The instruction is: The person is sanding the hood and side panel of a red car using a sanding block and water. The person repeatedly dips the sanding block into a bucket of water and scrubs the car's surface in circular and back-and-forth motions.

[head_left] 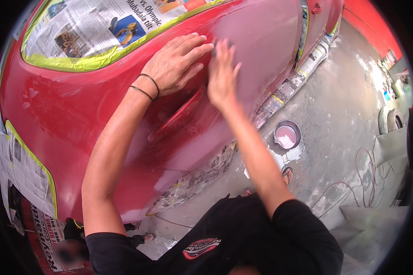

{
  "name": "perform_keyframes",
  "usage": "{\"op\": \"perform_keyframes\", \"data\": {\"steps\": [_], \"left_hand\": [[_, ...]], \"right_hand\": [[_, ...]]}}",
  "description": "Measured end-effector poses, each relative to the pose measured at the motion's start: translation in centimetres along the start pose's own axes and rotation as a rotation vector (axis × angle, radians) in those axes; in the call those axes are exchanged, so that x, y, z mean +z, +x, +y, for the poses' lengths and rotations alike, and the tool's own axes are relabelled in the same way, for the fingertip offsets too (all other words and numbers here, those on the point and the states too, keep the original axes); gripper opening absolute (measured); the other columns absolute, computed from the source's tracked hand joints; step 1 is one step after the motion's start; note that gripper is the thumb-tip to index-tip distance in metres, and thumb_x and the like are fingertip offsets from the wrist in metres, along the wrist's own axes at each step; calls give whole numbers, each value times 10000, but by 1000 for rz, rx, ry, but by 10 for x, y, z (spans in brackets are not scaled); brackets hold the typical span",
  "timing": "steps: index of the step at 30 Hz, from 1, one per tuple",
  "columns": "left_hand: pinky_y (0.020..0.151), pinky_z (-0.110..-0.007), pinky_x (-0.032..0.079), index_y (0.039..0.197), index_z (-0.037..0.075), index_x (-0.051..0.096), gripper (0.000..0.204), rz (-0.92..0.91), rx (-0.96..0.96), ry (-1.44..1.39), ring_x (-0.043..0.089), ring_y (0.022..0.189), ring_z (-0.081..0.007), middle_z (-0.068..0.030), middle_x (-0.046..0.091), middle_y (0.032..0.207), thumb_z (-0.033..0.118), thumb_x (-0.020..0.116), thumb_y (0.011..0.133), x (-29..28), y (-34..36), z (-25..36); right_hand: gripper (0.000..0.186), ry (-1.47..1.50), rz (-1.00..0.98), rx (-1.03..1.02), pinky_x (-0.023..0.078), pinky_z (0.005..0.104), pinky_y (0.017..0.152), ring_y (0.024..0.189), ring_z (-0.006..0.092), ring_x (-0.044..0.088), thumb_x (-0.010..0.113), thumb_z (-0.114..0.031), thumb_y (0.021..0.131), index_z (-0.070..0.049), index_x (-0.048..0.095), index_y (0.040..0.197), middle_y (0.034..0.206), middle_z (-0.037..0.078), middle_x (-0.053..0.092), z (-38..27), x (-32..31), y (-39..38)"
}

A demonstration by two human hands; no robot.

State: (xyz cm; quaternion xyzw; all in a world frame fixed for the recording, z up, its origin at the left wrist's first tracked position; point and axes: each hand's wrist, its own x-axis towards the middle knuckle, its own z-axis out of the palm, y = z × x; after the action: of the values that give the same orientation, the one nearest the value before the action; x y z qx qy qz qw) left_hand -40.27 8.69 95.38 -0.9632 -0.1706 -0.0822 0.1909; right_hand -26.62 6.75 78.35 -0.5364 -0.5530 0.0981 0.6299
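Note:
My left hand (172,64) rests on a red car body panel (87,110), fingers stretched out and slightly apart, with nothing visible in it. Close to its right, my right hand (222,75) lies over a dull pinkish-grey patch (266,50) of the same panel, blurred by motion. At its fingertips shows the edge of a small dark piece (214,42), mostly hidden under the fingers; its kind is unclear. Below the hands, a long recess (179,114) is shaped into the panel. Newspaper (89,39) edged with yellow-green tape (82,63) covers the window above.
A dark bucket (287,134) of pinkish liquid stands on the wet grey floor to the right. Paper wraps the car's lower sill (289,91) and the wheel area (197,176). Farther right lie a thin looped hose (367,183) and a tyre (392,120).

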Motion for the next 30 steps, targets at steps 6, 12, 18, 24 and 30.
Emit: {"op": "perform_keyframes", "data": {"steps": [6, 12, 18, 24, 30], "left_hand": [[1333, -499, 208, 1576, 190, 492, 627, -179, 32, 301, 303, 1602, -297, -78, 419, 1680, 346, 670, 995, 16, 26, 15], [1341, -504, 173, 1585, 210, 495, 676, -225, 20, 343, 248, 1627, -288, -53, 358, 1723, 357, 698, 958, 14, 31, 22], [1344, -529, 136, 1614, 171, 446, 745, -347, 8, 388, 221, 1633, -331, -111, 309, 1740, 328, 703, 933, 5, 33, 28], [1336, -540, 190, 1572, 199, 510, 770, -453, 172, 289, 275, 1608, -350, -123, 353, 1706, 316, 782, 861, 3, 83, 13], [1347, -513, 181, 1563, 187, 516, 742, -494, 307, 352, 269, 1617, -333, -123, 353, 1713, 312, 754, 872, 32, 161, -4]], "right_hand": [[665, -28, -64, 126, -58, 686, 1273, 1666, 350, 35, 262, -471, 1166, -147, 145, 1734, 1811, 111, 75, 60, 9, -71], [695, 82, 154, 386, 10, 693, 1279, 1665, 349, 48, 246, -490, 1163, -99, 129, 1727, 1809, 116, 87, 94, -11, -9], [711, 54, -97, 426, 5, 690, 1283, 1668, 317, 4, 228, -512, 1155, -134, 66, 1735, 1814, 99, 29, 78, 30, -138], [745, 373, 176, 539, -2, 711, 1276, 1668, 279, -23, 195, -598, 1138, -174, 58, 1735, 1815, 76, -29, 231, -27, -20], [689, 234, -202, 462, -61, 680, 1275, 1665, 320, -39, 285, -478, 1163, -171, 63, 1739, 1815, 100, 4, 121, 36, -215]]}}
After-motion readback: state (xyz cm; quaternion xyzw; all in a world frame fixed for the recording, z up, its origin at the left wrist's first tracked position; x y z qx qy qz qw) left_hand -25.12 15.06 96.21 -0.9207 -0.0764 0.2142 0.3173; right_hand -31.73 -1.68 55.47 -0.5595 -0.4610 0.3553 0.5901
